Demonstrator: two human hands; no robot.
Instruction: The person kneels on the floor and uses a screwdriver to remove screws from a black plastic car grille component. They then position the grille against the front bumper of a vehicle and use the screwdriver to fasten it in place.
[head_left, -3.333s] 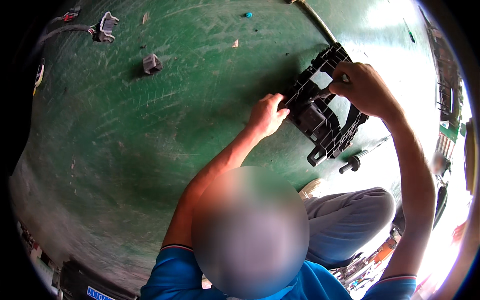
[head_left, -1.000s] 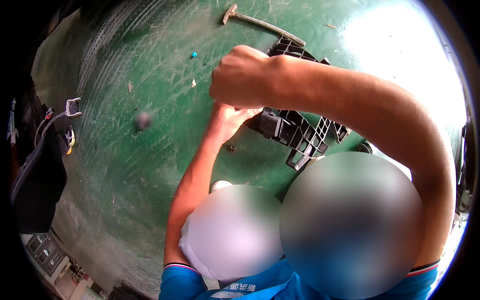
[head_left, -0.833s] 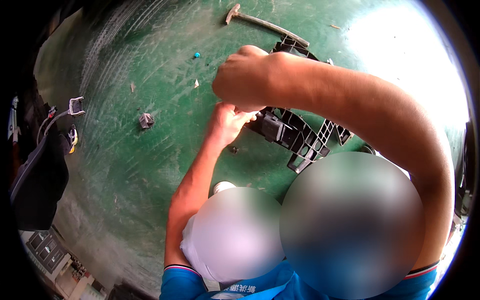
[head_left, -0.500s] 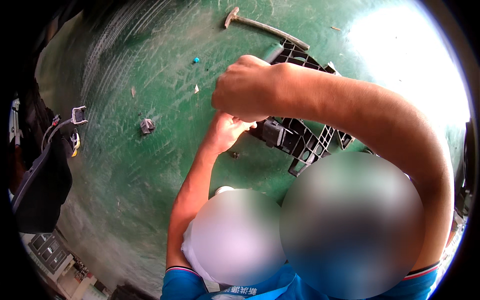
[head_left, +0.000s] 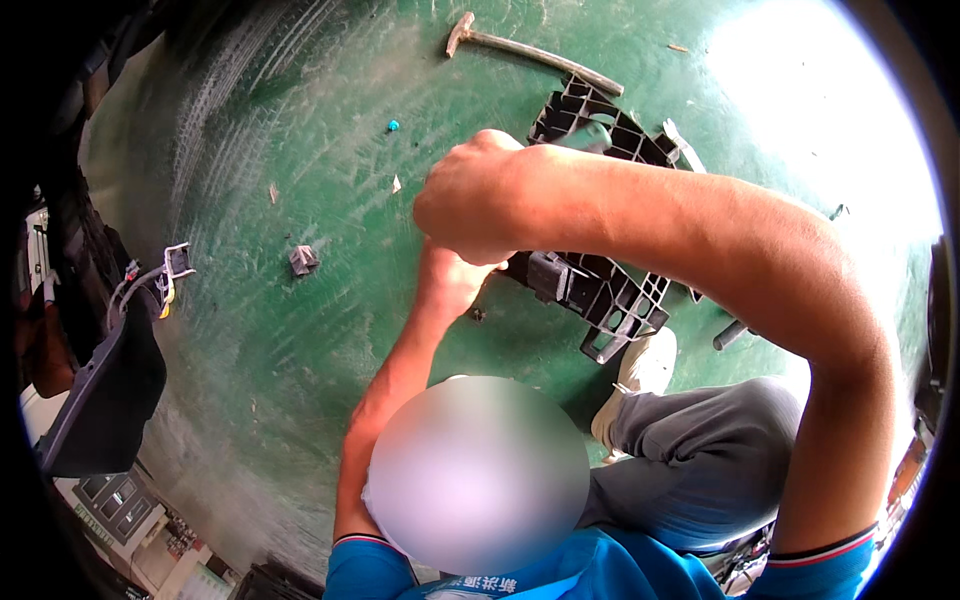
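Note:
My right hand (head_left: 468,195) is curled into a fist, with its arm reaching across from the right. What it grips is hidden. Just below it my left hand (head_left: 455,280) has its fingers closed near the near-left end of a black plastic ribbed part (head_left: 625,305); the right hand covers some of the fingers, so I cannot tell exactly what they pinch. The part lies on the green floor, partly under my right forearm, and has a lattice of ribs and a dark block. A dull green rounded piece (head_left: 588,138) shows over its far end, above my forearm.
A hammer (head_left: 540,52) lies beyond the black part. On the floor (head_left: 330,330) are a crumpled grey scrap (head_left: 302,260), a small blue piece (head_left: 393,126) and a dark rod end (head_left: 730,335). A black panel (head_left: 105,400) with wires stands at left. My pale shoe (head_left: 650,360) is near the part.
My right fist has shifted slightly left and down. The green piece now shows farther right over the black part. My view has shifted, bringing my leg and shoe into sight.

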